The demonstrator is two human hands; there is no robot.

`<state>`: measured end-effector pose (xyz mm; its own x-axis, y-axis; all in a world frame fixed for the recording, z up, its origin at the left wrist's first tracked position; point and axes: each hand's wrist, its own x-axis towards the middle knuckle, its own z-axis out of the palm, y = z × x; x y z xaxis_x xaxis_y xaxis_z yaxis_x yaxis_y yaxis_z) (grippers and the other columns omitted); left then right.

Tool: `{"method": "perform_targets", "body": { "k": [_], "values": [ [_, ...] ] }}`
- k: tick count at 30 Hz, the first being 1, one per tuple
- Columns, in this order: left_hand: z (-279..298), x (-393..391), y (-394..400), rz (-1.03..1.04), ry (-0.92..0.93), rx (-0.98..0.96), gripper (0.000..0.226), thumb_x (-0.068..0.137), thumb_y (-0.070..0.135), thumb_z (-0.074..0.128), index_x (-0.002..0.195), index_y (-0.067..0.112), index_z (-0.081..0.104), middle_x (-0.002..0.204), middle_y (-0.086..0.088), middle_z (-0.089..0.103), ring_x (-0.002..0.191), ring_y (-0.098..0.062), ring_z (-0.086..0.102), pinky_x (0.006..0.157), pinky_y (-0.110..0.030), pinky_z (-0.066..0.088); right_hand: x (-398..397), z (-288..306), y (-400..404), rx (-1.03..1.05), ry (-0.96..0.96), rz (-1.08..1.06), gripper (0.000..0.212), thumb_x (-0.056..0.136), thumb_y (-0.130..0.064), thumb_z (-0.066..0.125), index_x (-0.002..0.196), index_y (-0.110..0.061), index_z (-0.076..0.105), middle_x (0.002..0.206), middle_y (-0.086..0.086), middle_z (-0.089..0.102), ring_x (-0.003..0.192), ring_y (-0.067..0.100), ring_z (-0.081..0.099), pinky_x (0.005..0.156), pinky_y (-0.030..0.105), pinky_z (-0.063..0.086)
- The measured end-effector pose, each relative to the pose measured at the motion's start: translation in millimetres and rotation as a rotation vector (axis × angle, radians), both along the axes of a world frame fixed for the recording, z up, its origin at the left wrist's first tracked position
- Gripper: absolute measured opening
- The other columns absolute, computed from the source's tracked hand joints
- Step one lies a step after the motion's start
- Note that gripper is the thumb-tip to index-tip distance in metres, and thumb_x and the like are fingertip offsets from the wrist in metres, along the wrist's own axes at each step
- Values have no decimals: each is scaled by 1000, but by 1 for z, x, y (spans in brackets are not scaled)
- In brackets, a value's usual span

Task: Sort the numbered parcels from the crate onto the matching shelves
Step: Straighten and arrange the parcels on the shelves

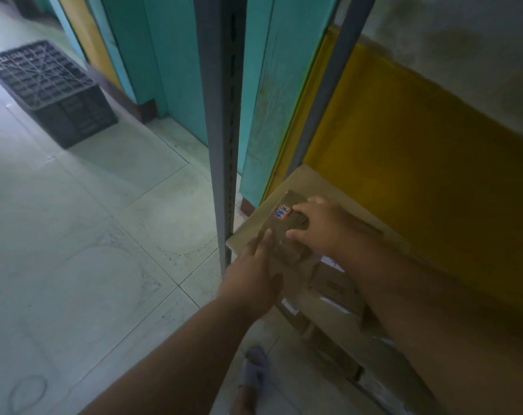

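A small brown cardboard parcel with a white label written in blue lies on the cardboard-lined shelf at the shelf's left end. My right hand lies over the parcel's right side, fingers curled round its far edge and thumb at its near edge. My left hand reaches in from the front, straight fingers touching the parcel's near left corner. The dark plastic crate stands upside down on the floor at the far left, well away from both hands.
A grey slotted shelf upright rises just left of the parcel. More cardboard boxes sit on the level below. A yellow and teal wall backs the shelf. Pale floor tiles spread to the left. My foot in a sandal shows below.
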<state>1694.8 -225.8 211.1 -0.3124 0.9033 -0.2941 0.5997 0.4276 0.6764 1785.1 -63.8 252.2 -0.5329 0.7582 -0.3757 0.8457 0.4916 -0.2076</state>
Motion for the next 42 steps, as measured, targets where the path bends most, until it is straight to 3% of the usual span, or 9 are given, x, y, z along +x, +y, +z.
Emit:
{"method": "perform_targets", "body": {
  "k": [5,10,14,16,20,25,35,39,42],
  "values": [
    [0,-20,-8,36,12,26,77,94,29,59,156,30,14,160,3,28,122,-23,57,97,-40,53,-16,-4,-9,-13,53,-22,70,80,-51,78,141,-25,56,146,10,44,135,29,40,109,36,37],
    [2,-27,-12,-23,3,5,77,96,31,57,157,32,9,162,5,23,126,-23,54,102,-42,50,-15,-2,-14,-54,90,-73,68,84,-47,76,144,-26,53,155,7,38,141,27,35,112,36,32],
    [5,-24,-19,-26,3,43,77,94,29,60,154,32,12,159,2,29,107,-20,63,93,-40,55,11,7,-16,-58,95,-144,65,91,-38,70,149,-22,46,158,10,35,143,28,36,115,38,31],
    [6,-16,-24,-41,21,53,78,92,28,63,154,29,15,158,-2,29,119,-22,58,97,-39,53,39,14,-15,-40,49,-187,63,91,-35,71,147,-18,48,156,12,39,139,29,42,112,38,37],
    [10,3,-19,19,9,100,83,90,28,65,153,36,12,161,-4,18,137,-30,41,105,-44,47,81,26,-7,-50,-33,-176,65,90,-32,73,148,-17,47,158,9,38,142,26,38,111,34,33],
    [8,12,1,123,5,40,73,92,27,58,154,33,21,164,-1,3,142,-34,36,107,-46,45,49,25,14,-97,107,-64,61,97,-32,64,153,-25,40,163,4,28,150,21,24,117,33,23],
    [10,18,7,88,64,-46,68,95,29,54,155,32,21,166,-6,0,140,-35,38,102,-45,47,35,5,13,-121,111,32,43,101,-29,57,141,-15,56,158,4,38,146,19,30,115,30,22],
    [12,13,9,80,61,-28,66,96,29,53,155,33,23,165,-5,9,140,-32,39,101,-42,46,50,6,23,-94,54,55,47,100,-27,59,145,-17,51,156,8,40,140,24,40,113,35,31],
    [7,18,2,97,38,18,71,94,26,57,154,33,21,161,-5,24,130,-30,50,102,-44,49,75,3,32,-54,-69,13,57,93,-30,69,144,-16,50,150,11,44,126,27,52,100,38,45]
  ]
}}
